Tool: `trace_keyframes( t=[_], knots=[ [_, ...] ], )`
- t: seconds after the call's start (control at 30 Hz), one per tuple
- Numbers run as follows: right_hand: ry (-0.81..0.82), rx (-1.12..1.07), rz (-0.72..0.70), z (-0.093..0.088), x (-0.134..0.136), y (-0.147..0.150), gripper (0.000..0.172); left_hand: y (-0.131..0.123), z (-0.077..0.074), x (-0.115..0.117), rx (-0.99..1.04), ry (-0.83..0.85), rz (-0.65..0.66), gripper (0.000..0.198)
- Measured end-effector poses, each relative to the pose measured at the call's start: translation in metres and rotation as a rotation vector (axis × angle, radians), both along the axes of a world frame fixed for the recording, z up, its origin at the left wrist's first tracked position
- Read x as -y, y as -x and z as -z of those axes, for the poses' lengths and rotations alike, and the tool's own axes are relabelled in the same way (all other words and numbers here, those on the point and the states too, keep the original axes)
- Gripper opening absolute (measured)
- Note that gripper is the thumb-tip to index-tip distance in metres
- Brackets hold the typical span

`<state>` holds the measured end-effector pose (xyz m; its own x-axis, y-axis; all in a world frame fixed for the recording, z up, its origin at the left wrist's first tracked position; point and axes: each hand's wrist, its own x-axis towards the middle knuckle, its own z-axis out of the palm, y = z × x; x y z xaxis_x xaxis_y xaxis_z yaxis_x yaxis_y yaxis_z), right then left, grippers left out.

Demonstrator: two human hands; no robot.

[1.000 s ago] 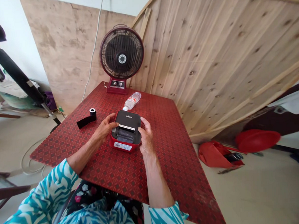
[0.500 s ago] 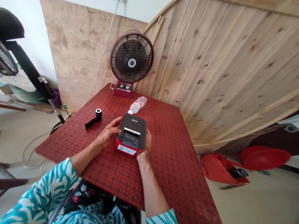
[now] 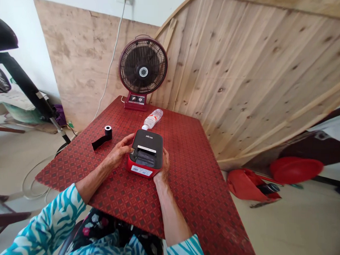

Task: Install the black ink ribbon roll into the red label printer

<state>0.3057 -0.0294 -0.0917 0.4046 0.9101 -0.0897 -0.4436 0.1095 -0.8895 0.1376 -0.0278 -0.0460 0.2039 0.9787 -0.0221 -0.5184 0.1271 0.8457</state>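
Observation:
Between my two hands is a small label printer [image 3: 147, 141] with a black lid and a red base. A white sticker shows on its front, and a dark strip lies in the lid's opening. My left hand [image 3: 119, 151] grips the printer's left side, thumb at the front corner of the lid. Along the right side, my right hand [image 3: 162, 168] holds it, with the fingers partly hidden behind the casing. To the left, a black ribbon roll [image 3: 107, 132] with a white core stands on the table, its loose end trailing toward me.
A clear plastic bottle [image 3: 152, 119] lies behind the printer on the red patterned table [image 3: 195, 188]. At the table's back stands a maroon fan [image 3: 143, 72]. Wooden panelling [image 3: 230, 70] rises behind, and a red bag [image 3: 248, 185] rests on the floor at right.
My view has shifted slightly, so everything appears a little further left. Both hands keep the same hold on the printer.

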Motion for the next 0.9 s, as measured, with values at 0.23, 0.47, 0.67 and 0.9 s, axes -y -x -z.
trace_keyframes(
  t=[0.23,0.47,0.67,0.9],
  knots=[
    [-0.023,0.033,-0.002,-0.001,0.001,-0.002,0.039,0.002,0.002,-0.001,-0.054,-0.064,0.037,0.070],
    [-0.020,0.034,-0.014,0.006,-0.003,-0.001,0.044,0.004,-0.003,0.000,-0.100,-0.042,0.021,0.072],
    [-0.095,0.099,0.005,0.009,-0.008,0.000,0.041,0.010,-0.009,0.004,-0.324,-0.086,-0.097,0.052],
    [-0.174,0.171,0.019,0.000,-0.008,0.001,0.032,0.016,-0.062,0.003,-1.103,-0.685,0.012,0.018]
  ],
)
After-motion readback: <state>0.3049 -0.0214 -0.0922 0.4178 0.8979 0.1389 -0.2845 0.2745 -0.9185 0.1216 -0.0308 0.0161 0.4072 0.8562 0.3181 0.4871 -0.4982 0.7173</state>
